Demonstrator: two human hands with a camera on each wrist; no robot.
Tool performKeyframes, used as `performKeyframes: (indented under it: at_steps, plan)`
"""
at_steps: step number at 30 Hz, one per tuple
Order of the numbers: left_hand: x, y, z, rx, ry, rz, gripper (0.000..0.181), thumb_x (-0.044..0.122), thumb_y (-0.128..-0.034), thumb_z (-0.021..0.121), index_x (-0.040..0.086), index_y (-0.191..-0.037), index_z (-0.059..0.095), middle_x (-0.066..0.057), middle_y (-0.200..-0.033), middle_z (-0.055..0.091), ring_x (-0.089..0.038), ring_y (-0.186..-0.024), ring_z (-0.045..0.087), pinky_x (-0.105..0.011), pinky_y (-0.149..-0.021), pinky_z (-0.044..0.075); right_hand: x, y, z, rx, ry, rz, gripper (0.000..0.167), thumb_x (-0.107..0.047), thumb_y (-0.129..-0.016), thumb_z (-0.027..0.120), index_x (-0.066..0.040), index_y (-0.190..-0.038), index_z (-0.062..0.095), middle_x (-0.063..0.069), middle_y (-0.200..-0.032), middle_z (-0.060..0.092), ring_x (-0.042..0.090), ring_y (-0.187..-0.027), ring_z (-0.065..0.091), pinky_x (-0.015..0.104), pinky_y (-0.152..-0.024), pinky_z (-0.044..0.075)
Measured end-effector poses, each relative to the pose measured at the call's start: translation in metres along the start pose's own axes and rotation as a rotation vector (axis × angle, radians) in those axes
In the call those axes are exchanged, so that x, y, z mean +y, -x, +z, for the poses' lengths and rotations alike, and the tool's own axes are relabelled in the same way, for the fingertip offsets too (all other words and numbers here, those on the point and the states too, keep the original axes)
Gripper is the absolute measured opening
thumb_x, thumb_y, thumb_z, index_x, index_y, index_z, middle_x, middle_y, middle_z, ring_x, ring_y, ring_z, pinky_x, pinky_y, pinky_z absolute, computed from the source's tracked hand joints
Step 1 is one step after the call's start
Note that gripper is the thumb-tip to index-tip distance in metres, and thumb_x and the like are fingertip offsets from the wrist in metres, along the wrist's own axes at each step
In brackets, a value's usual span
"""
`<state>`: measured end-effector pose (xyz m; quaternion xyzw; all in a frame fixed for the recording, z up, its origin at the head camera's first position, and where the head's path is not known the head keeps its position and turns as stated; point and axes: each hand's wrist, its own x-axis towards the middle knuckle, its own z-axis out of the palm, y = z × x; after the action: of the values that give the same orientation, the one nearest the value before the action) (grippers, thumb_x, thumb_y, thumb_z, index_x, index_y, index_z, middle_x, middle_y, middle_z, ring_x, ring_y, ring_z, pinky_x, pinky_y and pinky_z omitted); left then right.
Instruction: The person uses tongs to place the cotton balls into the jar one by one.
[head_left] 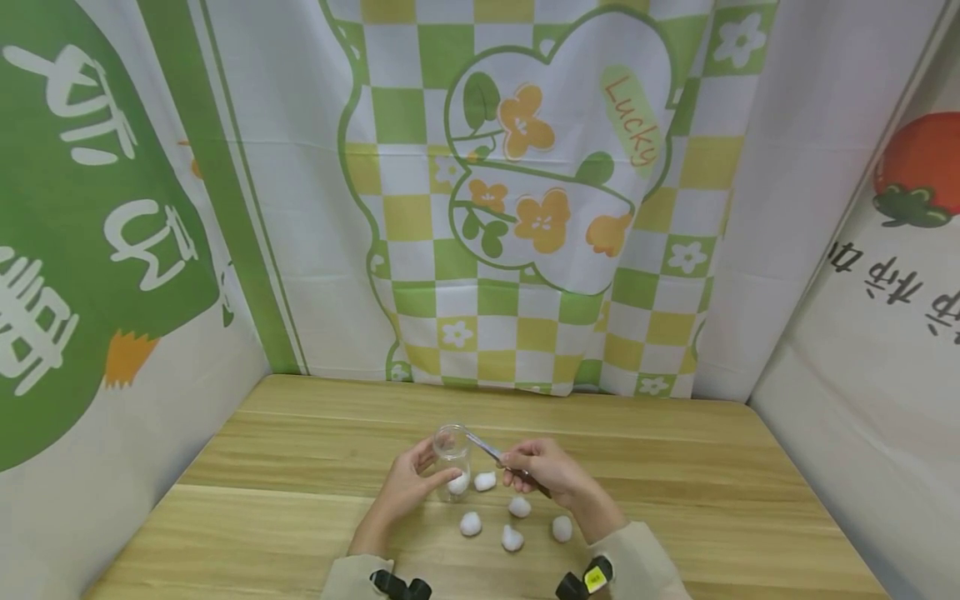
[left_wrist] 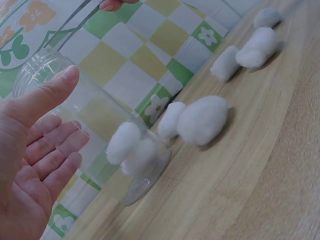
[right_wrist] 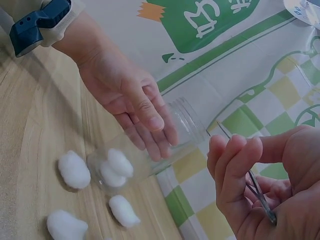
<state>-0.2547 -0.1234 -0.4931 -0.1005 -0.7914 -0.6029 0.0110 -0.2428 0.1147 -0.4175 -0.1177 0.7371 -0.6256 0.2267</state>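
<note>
Seen from the head view, with twelve o'clock away from the person, the left hand (head_left: 407,483) comes in from seven o'clock and lies at about eight beside the glass jar (head_left: 452,461), thumb across its front and fingers behind, clamped round it. The jar stands upright on the wooden table (head_left: 300,450), long axis vertical, mouth up; two cotton balls (left_wrist: 123,142) lie at its bottom, partly covered by the thumb in the head view. Behind, at twelve, hangs a checked cloth (head_left: 442,292). Loose balls spread around the jar: one (head_left: 485,481) just beside it near three, one (head_left: 470,523) at five, three more between three and four. The right hand (head_left: 551,471), at three with its forearm from between four and five, grips metal tweezers (head_left: 487,450); these point toward ten, back end toward four, their tips apart at the jar's rim.
</note>
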Motion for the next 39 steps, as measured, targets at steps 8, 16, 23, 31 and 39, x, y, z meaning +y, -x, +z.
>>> performKeyframes:
  at_steps: [8, 16, 23, 31, 39]
  plan:
    - [0.001, 0.001, -0.001, -0.015, 0.009, 0.009, 0.065, 0.020, -0.0819, 0.076, 0.006, -0.139, 0.049, -0.015, -0.140, 0.057, -0.037, -0.133, 0.051, -0.051, -0.116, 0.040, 0.001, 0.002, -0.003, 0.000, 0.007, -0.004, 0.024, -0.011, -0.095, 0.053, 0.011, -0.098, 0.061, -0.006, -0.064, 0.059, 0.000, -0.053, 0.052, 0.009, -0.048, 0.043]
    - [0.001, 0.001, -0.001, -0.016, 0.004, 0.009, 0.064, 0.019, -0.0824, 0.076, 0.006, -0.139, 0.049, -0.015, -0.141, 0.056, -0.037, -0.134, 0.050, -0.050, -0.116, 0.040, 0.005, 0.004, -0.008, -0.006, 0.004, -0.008, 0.024, -0.010, -0.096, 0.052, 0.012, -0.098, 0.061, -0.006, -0.064, 0.060, -0.001, -0.053, 0.051, 0.008, -0.048, 0.043]
    - [0.001, 0.001, -0.001, -0.012, 0.008, 0.002, 0.064, 0.019, -0.0820, 0.076, 0.006, -0.139, 0.049, -0.016, -0.141, 0.056, -0.037, -0.134, 0.050, -0.049, -0.116, 0.040, 0.007, 0.007, -0.010, -0.012, 0.006, -0.002, 0.025, -0.010, -0.096, 0.051, 0.013, -0.101, 0.060, -0.005, -0.066, 0.060, 0.000, -0.054, 0.051, 0.008, -0.049, 0.043]
    - [0.001, 0.000, 0.000, -0.014, -0.013, 0.030, 0.063, 0.017, -0.0821, 0.076, 0.004, -0.138, 0.049, -0.017, -0.140, 0.056, -0.036, -0.133, 0.051, -0.047, -0.115, 0.040, 0.013, 0.009, -0.012, -0.010, -0.002, 0.012, 0.025, -0.011, -0.096, 0.052, 0.012, -0.101, 0.061, -0.005, -0.066, 0.060, 0.000, -0.055, 0.051, 0.008, -0.049, 0.043]
    - [0.003, 0.002, 0.002, -0.009, -0.050, 0.016, 0.072, 0.021, -0.0819, 0.076, 0.001, -0.142, 0.042, -0.024, -0.144, 0.049, -0.044, -0.133, 0.047, -0.054, -0.115, 0.039, 0.021, 0.010, -0.015, -0.006, -0.022, 0.029, 0.019, -0.009, -0.095, 0.053, 0.008, -0.095, 0.061, -0.006, -0.064, 0.060, -0.001, -0.054, 0.051, 0.008, -0.048, 0.043]
